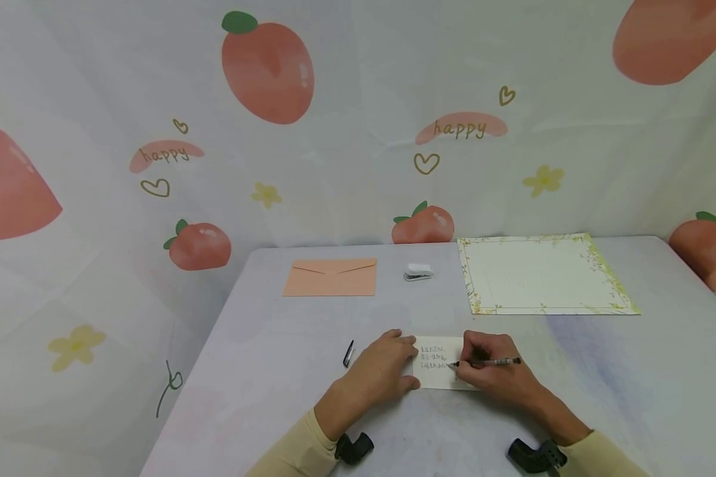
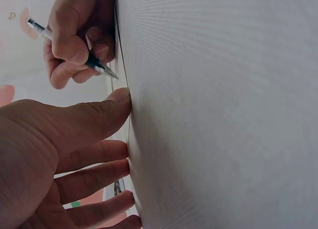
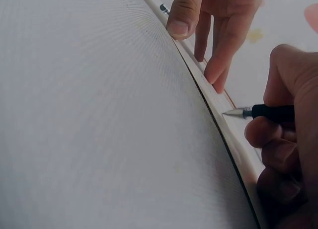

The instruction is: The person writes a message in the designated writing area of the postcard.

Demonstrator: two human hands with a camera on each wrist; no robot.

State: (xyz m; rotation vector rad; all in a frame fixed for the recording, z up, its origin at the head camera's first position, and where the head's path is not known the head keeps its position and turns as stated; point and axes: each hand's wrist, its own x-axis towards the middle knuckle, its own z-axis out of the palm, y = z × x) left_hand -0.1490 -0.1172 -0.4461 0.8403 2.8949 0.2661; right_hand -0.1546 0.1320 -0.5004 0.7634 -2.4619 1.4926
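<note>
A small cream sheet of paper [image 1: 438, 381] lies on the table in front of me, with lines of handwriting on its upper left part. My right hand [image 1: 501, 371] grips a pen [image 1: 501, 362], its tip at the end of the third line. In the right wrist view the pen's metal tip [image 3: 233, 112] meets the paper. My left hand [image 1: 376, 368] rests at the sheet's left edge, thumb and fingers spread, the fingertips [image 2: 119, 149] pressing down. The right part of the sheet is hidden under my right hand.
A black pen cap [image 1: 349, 354] lies left of my left hand. Farther back are a peach envelope [image 1: 331, 281], a white stapler [image 1: 418, 271] and a large sheet with a floral border [image 1: 543, 275]. Behind the table [image 1: 262, 331] hangs a fruit-printed cloth [image 1: 346, 132].
</note>
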